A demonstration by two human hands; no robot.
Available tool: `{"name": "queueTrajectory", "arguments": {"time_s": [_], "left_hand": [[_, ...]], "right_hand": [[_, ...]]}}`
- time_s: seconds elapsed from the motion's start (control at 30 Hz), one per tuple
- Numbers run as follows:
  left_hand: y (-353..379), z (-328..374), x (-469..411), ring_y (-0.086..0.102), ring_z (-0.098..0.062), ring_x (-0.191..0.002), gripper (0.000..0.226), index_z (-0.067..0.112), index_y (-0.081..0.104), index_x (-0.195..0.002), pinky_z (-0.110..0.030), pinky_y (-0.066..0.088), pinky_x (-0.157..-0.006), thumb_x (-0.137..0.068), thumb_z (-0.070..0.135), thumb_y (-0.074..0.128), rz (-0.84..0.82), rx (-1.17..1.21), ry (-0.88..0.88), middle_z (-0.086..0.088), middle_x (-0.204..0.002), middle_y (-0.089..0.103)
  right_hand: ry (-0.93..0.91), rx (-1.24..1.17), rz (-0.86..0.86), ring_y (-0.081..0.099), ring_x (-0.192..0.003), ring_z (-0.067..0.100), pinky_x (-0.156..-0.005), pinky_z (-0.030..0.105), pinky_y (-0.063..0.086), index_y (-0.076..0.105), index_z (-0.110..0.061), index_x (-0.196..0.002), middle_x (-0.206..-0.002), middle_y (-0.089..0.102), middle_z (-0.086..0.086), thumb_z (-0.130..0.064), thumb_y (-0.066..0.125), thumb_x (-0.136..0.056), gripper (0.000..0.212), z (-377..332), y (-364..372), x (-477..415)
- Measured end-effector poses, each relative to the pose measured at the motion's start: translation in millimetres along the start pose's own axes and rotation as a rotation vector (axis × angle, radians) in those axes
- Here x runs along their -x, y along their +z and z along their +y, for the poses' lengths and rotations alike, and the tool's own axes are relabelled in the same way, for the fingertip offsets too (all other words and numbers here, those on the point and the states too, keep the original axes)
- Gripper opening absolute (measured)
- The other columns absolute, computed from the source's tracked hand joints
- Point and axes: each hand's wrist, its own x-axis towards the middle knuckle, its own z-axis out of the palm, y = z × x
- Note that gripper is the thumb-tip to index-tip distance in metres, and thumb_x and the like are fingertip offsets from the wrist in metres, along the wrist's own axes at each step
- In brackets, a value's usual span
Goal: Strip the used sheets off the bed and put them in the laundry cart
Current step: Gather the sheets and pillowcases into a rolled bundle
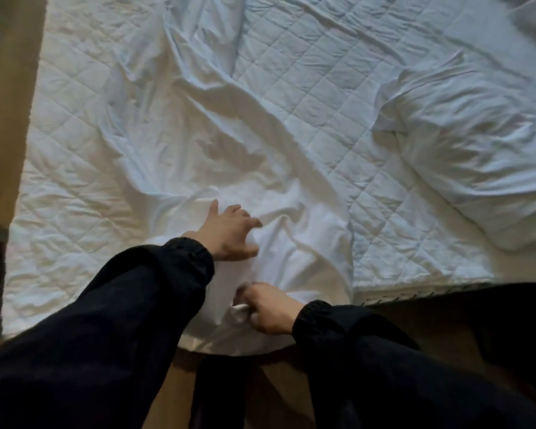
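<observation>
A loose white sheet [217, 125] lies rumpled in a band across the bed, running from the far side down to the near edge. Under it shows the quilted mattress pad [322, 88]. My left hand [229, 232] reaches over the bunched sheet near the bed's edge, fingers spread and bent onto the cloth. My right hand [270, 308] grips a gathered fold of the same sheet at the mattress edge, fingers curled round it. Both arms wear dark sleeves. No laundry cart is in view.
A white pillow [471, 156] lies on the right side of the bed. Wooden floor [7, 88] runs along the left of the bed and below its near edge. A dark thing stands at the top left corner.
</observation>
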Motion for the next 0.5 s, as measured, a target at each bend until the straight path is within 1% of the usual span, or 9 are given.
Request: {"name": "queueTrajectory", "arguments": {"time_s": [0.1, 0.17, 0.2, 0.27, 0.33, 0.4, 0.43, 0.47, 0.5], "left_hand": [[9.0, -18.0, 0.3, 0.030, -0.024, -0.136, 0.053, 0.032, 0.045, -0.134, -0.060, 0.005, -0.111, -0.085, 0.051, 0.054, -0.062, -0.087, 0.083, -0.001, -0.136, 0.048], [12.1, -29.2, 0.6, 0.034, -0.024, -0.132, 0.049, 0.033, 0.048, -0.130, -0.058, 0.008, -0.111, -0.084, 0.050, 0.055, -0.042, -0.080, 0.105, -0.002, -0.134, 0.048], [12.7, -33.1, -0.6, 0.033, -0.024, -0.132, 0.047, 0.034, 0.050, -0.128, -0.056, 0.009, -0.112, -0.084, 0.050, 0.055, -0.031, -0.096, 0.117, -0.003, -0.136, 0.045], [12.4, -35.5, -7.5, 0.031, -0.026, -0.133, 0.040, 0.034, 0.057, -0.121, -0.052, 0.010, -0.113, -0.084, 0.050, 0.056, 0.016, -0.124, 0.140, -0.005, -0.140, 0.039], [12.4, -30.5, -15.9, 0.032, -0.027, -0.131, 0.035, 0.031, 0.062, -0.115, -0.045, 0.016, -0.111, -0.086, 0.049, 0.055, 0.101, -0.105, 0.165, -0.007, -0.141, 0.038], [15.2, -20.0, -26.2, 0.037, -0.026, -0.126, 0.037, 0.025, 0.061, -0.118, -0.038, 0.024, -0.105, -0.087, 0.046, 0.056, 0.157, -0.032, 0.192, -0.007, -0.138, 0.042], [15.7, -12.7, -30.6, 0.040, -0.025, -0.123, 0.040, 0.022, 0.058, -0.122, -0.036, 0.028, -0.102, -0.088, 0.044, 0.056, 0.171, 0.030, 0.199, -0.007, -0.136, 0.044], [14.9, -4.8, -34.1, 0.043, -0.025, -0.121, 0.045, 0.020, 0.054, -0.127, -0.034, 0.031, -0.100, -0.089, 0.044, 0.056, 0.184, 0.128, 0.193, -0.008, -0.134, 0.047], [13.1, 3.6, -37.3, 0.045, -0.024, -0.120, 0.052, 0.017, 0.049, -0.132, -0.033, 0.034, -0.099, -0.089, 0.045, 0.056, 0.185, 0.255, 0.166, -0.010, -0.133, 0.048]], "right_hand": [[0.129, -0.173, 0.177, 0.061, -0.094, 0.024, -0.084, 0.037, 0.050, 0.070, -0.013, -0.091, -0.099, 0.069, 0.006, -0.020, 0.049, -0.071, 0.030, 2.0, 5.1, -2.8], [0.208, -0.226, 0.516, 0.059, -0.096, 0.018, -0.091, 0.040, 0.045, 0.070, -0.014, -0.091, -0.099, 0.068, 0.003, -0.031, 0.047, -0.072, 0.034, 9.7, 4.9, -3.9], [0.274, -0.174, 0.719, 0.056, -0.102, 0.019, -0.095, 0.040, 0.042, 0.070, -0.014, -0.094, -0.105, 0.066, 0.003, -0.035, 0.046, -0.074, 0.037, 16.2, 2.5, -3.6], [0.573, -0.020, 1.021, 0.044, -0.123, 0.025, -0.103, 0.043, 0.030, 0.063, -0.017, -0.114, -0.131, 0.052, 0.008, -0.034, 0.051, -0.081, 0.038, 35.8, -9.3, -0.2], [0.927, -0.141, 1.050, 0.028, -0.136, 0.030, -0.109, 0.046, 0.021, 0.037, -0.017, -0.141, -0.148, 0.032, 0.012, -0.037, 0.056, -0.087, 0.061, 64.6, -24.7, 7.6], [1.012, -0.592, 0.965, 0.035, -0.134, 0.032, -0.110, 0.047, 0.028, 0.012, -0.016, -0.150, -0.149, 0.034, 0.012, -0.051, 0.062, -0.082, 0.092, 93.9, -33.1, 15.2], [0.938, -0.817, 0.952, 0.044, -0.128, 0.031, -0.107, 0.046, 0.036, 0.013, -0.017, -0.150, -0.144, 0.043, 0.008, -0.056, 0.068, -0.075, 0.101, 101.9, -33.3, 17.0], [0.851, -0.926, 0.953, 0.054, -0.118, 0.028, -0.100, 0.044, 0.046, 0.025, -0.017, -0.146, -0.135, 0.053, 0.005, -0.057, 0.072, -0.070, 0.098, 103.2, -32.0, 18.0], [0.784, -0.891, 0.950, 0.060, -0.108, 0.025, -0.092, 0.042, 0.051, 0.039, -0.018, -0.137, -0.122, 0.061, 0.002, -0.054, 0.074, -0.069, 0.084, 100.1, -29.7, 17.2]]}}
